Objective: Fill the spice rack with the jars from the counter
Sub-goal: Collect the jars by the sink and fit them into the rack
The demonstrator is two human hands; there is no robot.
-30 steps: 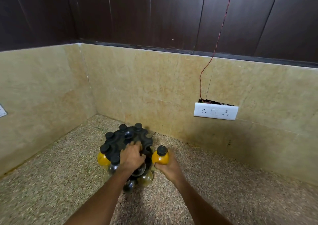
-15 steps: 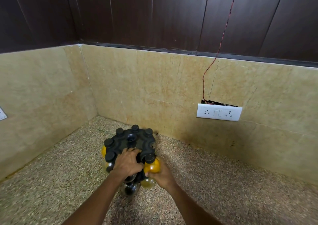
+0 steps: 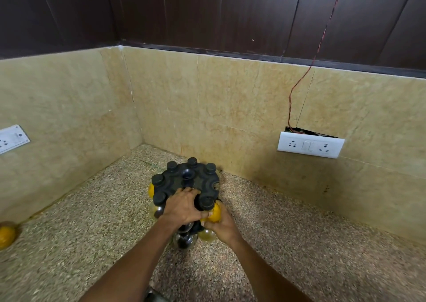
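The lower tier of the round black plastic spice rack (image 3: 184, 181) is largely hidden behind the person's two hands and forearms, so only parts of a few glass jars show beneath them: a dark-filled one (image 3: 183, 241) at the bottom and a pale clear one (image 3: 207, 235) beside it. At the far left edge a round yellow object (image 3: 6, 234) on the speckled granite tabletop (image 3: 299, 255) is cut off by the frame and blurred; whether it is a jar cannot be told.

The rack stands upright near the corner of the tabletop, its axis vertical, with a central hub opening facing up. Black screw caps (image 3: 192, 162) ring its top plate, each closing a jar hanging upright in a slot; a yellow-filled jar (image 3: 151, 189) peeks out at the rack's left edge. One slot on the right rim looks open.

The left hand (image 3: 182, 207) lies palm-down on the near edge of the rack's top, fingers curled over it and pressing on it. The right hand (image 3: 221, 224) wraps closed around the yellow-filled round glass jar (image 3: 214, 214) with a black cap, holding it upright at a near-right slot, the cap level with the top plate. Whether it is fully seated cannot be told.

A white switch-and-socket plate (image 3: 310, 147) sits on the beige stone wall to the right, with a thin red wire (image 3: 306, 75) running up from it.
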